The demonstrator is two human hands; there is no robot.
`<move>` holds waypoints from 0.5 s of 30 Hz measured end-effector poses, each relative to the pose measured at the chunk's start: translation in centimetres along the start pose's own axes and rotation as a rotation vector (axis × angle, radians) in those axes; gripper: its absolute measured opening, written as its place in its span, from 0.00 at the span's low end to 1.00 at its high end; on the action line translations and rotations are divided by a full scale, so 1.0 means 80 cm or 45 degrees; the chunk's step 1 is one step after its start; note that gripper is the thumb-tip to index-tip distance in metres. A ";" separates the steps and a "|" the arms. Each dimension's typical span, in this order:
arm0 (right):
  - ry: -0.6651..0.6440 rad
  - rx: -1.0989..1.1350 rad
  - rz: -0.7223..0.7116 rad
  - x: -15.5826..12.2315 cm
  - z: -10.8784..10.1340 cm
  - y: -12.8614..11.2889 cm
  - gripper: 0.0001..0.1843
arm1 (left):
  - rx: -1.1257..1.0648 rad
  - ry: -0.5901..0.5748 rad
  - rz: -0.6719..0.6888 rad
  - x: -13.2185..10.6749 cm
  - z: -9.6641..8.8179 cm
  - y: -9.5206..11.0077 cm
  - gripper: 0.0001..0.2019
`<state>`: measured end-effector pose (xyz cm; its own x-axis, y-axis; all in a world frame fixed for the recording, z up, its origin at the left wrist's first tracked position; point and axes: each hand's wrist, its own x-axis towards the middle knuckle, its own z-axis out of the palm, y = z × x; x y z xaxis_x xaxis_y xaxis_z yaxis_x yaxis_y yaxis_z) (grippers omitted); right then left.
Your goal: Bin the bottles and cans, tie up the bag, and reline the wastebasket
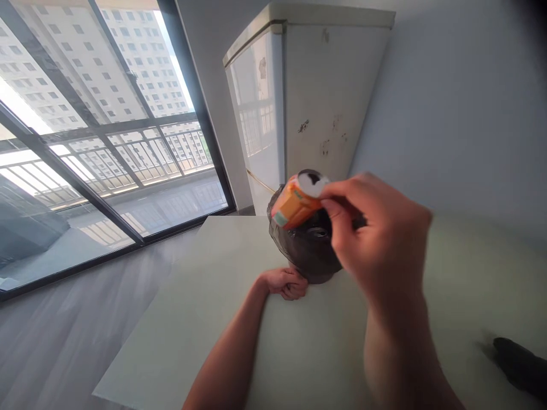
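My right hand [371,216] pinches an orange drink can [294,204] by its top end between thumb and fingers. The can is tilted, its opened top facing me, over the mouth of a dark translucent plastic bag [305,253] on the table. My left hand [288,283] is closed at the near lower edge of the bag, its fingers curled against the plastic. The can and my right hand cover part of the bag's opening, so most of its contents are hidden.
The pale table [192,319] extends around both arms. A white fridge [325,102] with worn marks stands behind it. At the lower right lies a blurred black object [519,361]. Glass sliding doors [106,131] and wooden-look floor [141,307] are on the left.
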<state>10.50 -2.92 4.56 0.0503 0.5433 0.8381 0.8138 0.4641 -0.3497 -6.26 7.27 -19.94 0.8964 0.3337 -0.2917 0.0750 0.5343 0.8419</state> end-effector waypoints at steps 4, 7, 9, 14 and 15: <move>0.117 -0.186 0.053 0.010 -0.024 0.043 0.09 | 0.024 -0.207 -0.085 0.002 -0.005 -0.001 0.28; 0.036 -0.222 0.074 0.013 -0.020 0.065 0.09 | 0.045 -0.246 -0.084 0.003 -0.002 0.001 0.28; -0.035 -0.246 0.108 0.014 -0.013 0.072 0.10 | 0.058 -0.254 -0.084 0.003 0.000 0.003 0.28; -0.183 -0.274 0.190 0.015 0.001 0.081 0.10 | 0.080 -0.258 -0.103 0.002 0.001 0.004 0.29; -0.201 -0.281 0.202 0.015 0.004 0.083 0.10 | 0.082 -0.255 -0.105 0.002 0.001 0.005 0.29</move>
<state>15.75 1.00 3.09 0.1103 0.7069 0.6986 0.9099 0.2109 -0.3571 -6.03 7.47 -19.65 0.9544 0.1266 -0.2702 0.1737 0.5005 0.8481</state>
